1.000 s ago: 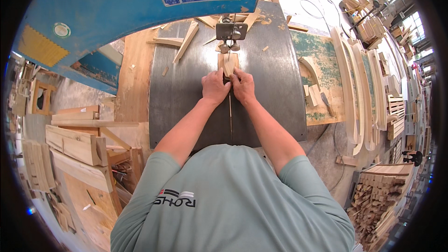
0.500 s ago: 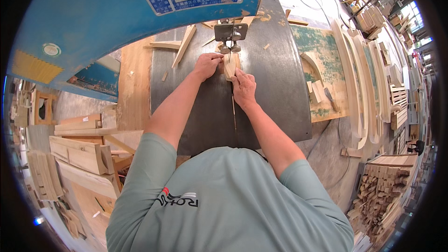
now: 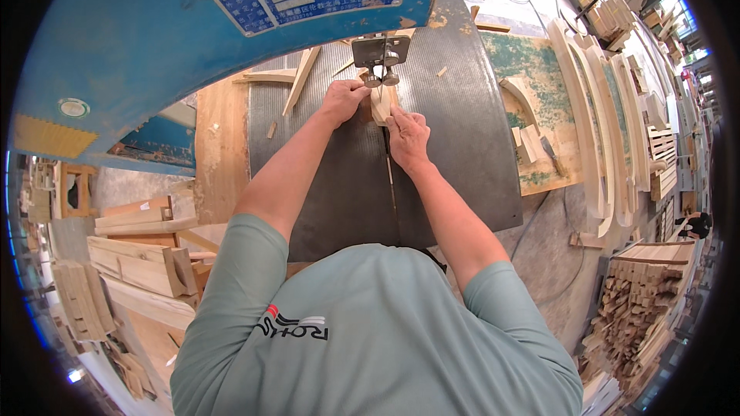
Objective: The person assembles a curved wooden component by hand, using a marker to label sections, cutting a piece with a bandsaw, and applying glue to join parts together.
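Wood block on the saw table! Left hand at its nine o'clock, right hand four, blade guide twelve!

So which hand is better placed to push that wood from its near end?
Probably the right hand: it sits by the near end of the wood, while the left hand is farther forward, near the metal guide.
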The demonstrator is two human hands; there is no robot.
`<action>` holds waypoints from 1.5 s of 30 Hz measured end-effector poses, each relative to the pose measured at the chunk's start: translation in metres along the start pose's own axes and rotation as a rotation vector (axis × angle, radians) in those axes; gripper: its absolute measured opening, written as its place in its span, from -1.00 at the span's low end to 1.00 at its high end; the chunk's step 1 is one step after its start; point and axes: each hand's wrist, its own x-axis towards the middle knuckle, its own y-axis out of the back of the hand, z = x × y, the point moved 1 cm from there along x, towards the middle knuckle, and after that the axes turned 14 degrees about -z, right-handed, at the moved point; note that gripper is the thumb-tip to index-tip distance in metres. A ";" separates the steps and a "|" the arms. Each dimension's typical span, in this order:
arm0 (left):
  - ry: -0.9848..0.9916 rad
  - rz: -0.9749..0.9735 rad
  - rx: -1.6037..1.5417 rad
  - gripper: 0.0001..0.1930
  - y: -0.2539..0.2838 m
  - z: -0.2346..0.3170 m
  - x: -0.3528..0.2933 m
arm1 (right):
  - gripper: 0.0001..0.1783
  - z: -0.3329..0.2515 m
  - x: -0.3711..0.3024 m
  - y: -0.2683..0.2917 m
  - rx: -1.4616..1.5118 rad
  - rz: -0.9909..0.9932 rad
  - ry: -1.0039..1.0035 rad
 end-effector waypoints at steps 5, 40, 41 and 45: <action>-0.005 0.054 -0.016 -0.80 0.002 0.009 -0.006 | -0.64 -0.007 0.007 0.004 -0.020 -0.020 -0.008; -0.060 0.072 -0.216 -0.67 0.001 -0.006 0.012 | -0.79 0.032 0.106 0.013 0.435 -0.457 -0.115; -0.039 0.083 -0.222 -0.68 0.001 -0.005 0.012 | -0.79 0.034 0.107 0.012 0.443 -0.459 -0.114; -0.013 0.079 -0.263 -0.72 0.002 0.002 0.010 | -0.80 0.037 0.111 0.008 0.490 -0.454 -0.094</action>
